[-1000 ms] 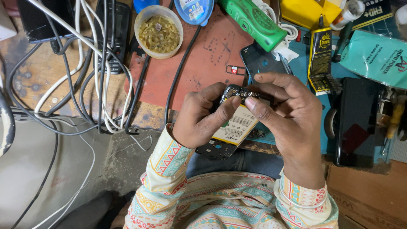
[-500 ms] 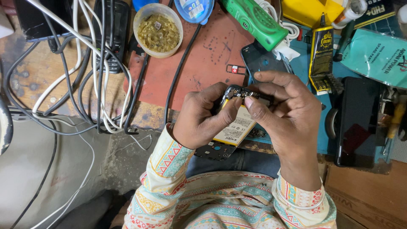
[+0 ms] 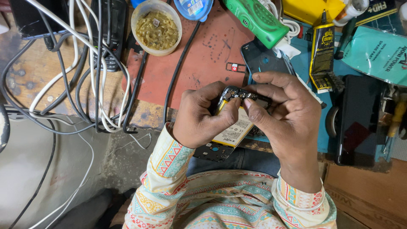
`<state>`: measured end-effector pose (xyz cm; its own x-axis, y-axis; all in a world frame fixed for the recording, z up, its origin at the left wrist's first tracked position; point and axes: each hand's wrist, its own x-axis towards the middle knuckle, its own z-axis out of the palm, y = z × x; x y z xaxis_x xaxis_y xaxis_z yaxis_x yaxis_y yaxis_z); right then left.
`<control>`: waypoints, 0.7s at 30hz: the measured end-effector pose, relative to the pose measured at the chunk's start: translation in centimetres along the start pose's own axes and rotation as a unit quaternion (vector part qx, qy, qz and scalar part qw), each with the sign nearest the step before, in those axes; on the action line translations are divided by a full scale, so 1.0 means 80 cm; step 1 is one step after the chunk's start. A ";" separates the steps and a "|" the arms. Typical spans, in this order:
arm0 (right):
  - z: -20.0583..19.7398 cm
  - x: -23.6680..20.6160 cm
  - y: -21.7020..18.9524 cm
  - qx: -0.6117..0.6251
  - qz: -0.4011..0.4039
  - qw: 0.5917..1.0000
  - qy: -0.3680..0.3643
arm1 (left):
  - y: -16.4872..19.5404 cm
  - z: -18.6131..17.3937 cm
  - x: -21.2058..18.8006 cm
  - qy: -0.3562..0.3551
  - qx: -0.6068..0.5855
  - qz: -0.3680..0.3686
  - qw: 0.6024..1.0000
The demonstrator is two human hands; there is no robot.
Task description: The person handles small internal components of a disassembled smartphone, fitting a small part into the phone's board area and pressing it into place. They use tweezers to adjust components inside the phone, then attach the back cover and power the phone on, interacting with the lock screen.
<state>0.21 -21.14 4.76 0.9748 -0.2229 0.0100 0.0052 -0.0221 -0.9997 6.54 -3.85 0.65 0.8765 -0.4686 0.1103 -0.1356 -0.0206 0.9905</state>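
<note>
Hands at centre frame: left hand (image 3: 199, 116) and right hand (image 3: 286, 114) both grasp an opened black mobile phone with an exposed yellow-labelled battery (image 3: 231, 127), held above the near edge of the bench (image 3: 42, 68). Left-hand fingers wrap the phone's left side, thumb pressed on its upper end; right-hand fingers curl over the top edge, thumb meeting the left thumb. Compared with the earlier frames, grip and phone position are essentially unchanged; only slight shifts of the thumbs at the top edge can be made out.

Surroundings: dark phone back cover (image 3: 265, 61) just above the hands, small SIM tray (image 3: 234, 67) on the red mat (image 3: 203, 55), round plastic tub of yellowish paste (image 3: 156, 26) at upper centre, green plastic tool (image 3: 256, 20) upper right, tangled white and black cables (image 3: 76, 72) at left.
</note>
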 end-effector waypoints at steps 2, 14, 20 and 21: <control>0.001 0.000 0.000 -0.012 -0.003 1.000 0.002 | 0.000 -0.001 0.000 0.000 0.004 0.002 1.000; 0.003 -0.001 0.001 -0.046 -0.019 0.999 0.005 | 0.002 -0.003 -0.001 0.005 0.026 -0.005 1.000; 0.006 -0.002 0.000 -0.057 -0.016 0.998 0.008 | 0.001 -0.003 -0.001 0.010 0.045 -0.016 0.999; 0.006 -0.003 0.000 -0.061 -0.017 0.998 0.010 | 0.001 -0.003 -0.002 0.009 0.040 -0.013 0.999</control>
<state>0.09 -20.63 4.74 0.9700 -0.2391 0.0445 0.0088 -0.1484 -0.9889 6.52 -3.60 0.75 0.8882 -0.4510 0.0874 -0.1494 -0.1038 0.9833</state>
